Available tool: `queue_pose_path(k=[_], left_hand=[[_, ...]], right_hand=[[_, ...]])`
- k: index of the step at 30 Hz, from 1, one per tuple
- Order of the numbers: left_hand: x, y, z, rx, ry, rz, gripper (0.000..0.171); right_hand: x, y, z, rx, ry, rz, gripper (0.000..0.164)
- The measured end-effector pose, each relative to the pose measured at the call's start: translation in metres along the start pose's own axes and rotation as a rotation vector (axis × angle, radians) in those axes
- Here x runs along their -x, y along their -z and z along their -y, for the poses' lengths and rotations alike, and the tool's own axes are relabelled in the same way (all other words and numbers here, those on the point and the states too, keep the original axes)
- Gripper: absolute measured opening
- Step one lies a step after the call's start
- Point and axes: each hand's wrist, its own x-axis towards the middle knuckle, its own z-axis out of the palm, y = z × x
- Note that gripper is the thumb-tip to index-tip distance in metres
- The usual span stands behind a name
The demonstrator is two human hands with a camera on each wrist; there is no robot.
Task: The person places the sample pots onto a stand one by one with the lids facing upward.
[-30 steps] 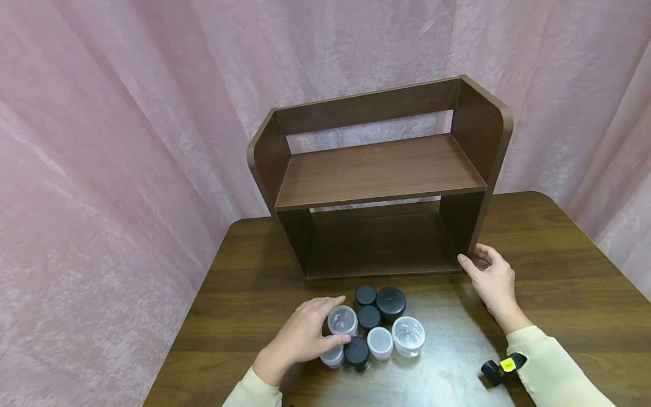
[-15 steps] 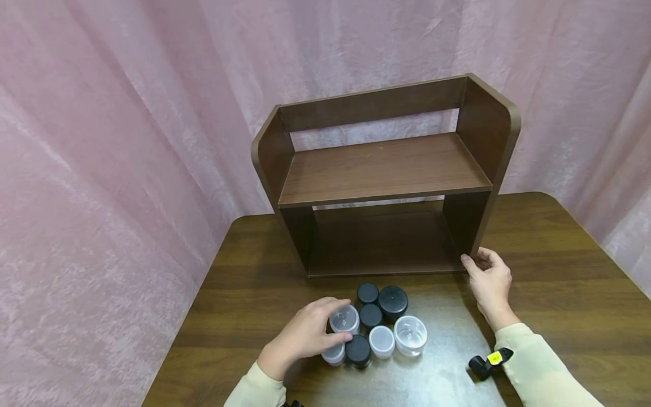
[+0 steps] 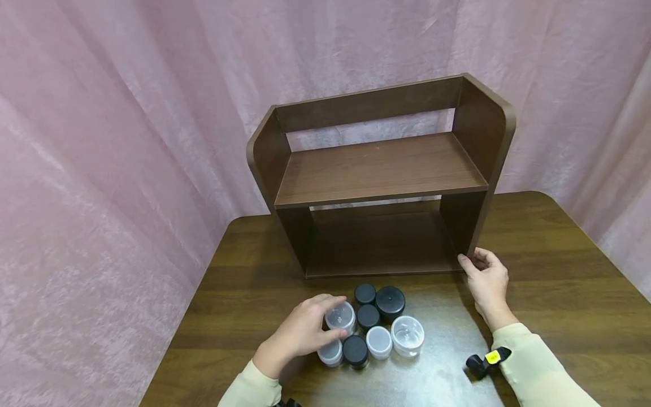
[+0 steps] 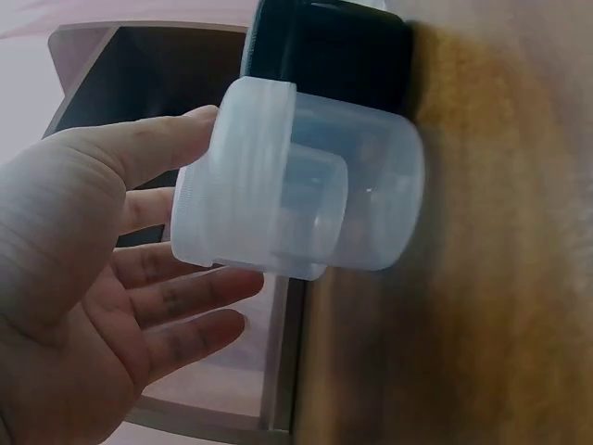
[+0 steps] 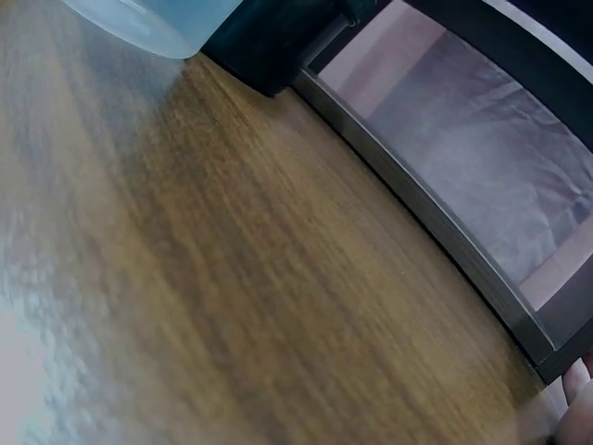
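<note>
In the head view my left hand reaches around a clear jar with a translucent lid, thumb on the near side and forefinger on the far side. A smaller translucent-lidded jar stands by the thumb. Up close in the left wrist view, the fingers are extended around the lidded jar; firm contact cannot be made out. At the brown shelf unit, my right hand grips the lower right corner, thumb over the front edge and fingers outside the side panel. Only its fingertips show in the right wrist view.
Beside the left hand cluster black-lidded jars, a white-lidded jar and a wide clear jar. They stand on the wooden table, just in front of the shelf unit. A pink curtain hangs behind.
The right forearm and wrist have shifted slightly left while the hand stays at the shelf corner. The left hand and jars keep their places; the head view drifts slightly.
</note>
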Motion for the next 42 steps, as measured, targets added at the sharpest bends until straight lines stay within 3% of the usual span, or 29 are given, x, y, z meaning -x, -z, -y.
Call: queue_pose_path(k=[10, 21, 30, 38, 42], left_hand=[[-0.013, 0.028, -0.010, 0.013, -0.059, -0.034, 0.063], [-0.042, 0.070, -0.033, 0.007, -0.219, -0.144, 0.062], [-0.097, 0.110, -0.071, -0.037, -0.400, -0.210, 0.060], [-0.147, 0.143, -0.108, -0.019, -0.478, -0.236, 0.061], [-0.170, 0.154, -0.120, -0.037, -0.459, -0.218, 0.061]], right_hand=[[0.002, 0.004, 0.001, -0.020, -0.020, 0.000, 0.036], [0.003, 0.009, 0.000, -0.084, -0.074, -0.050, 0.027], [0.002, 0.008, 0.000, -0.101, -0.035, -0.070, 0.026], [0.003, 0.006, 0.002, -0.133, -0.016, -0.082, 0.026], [0.005, 0.004, 0.005, -0.111, 0.008, -0.074, 0.032]])
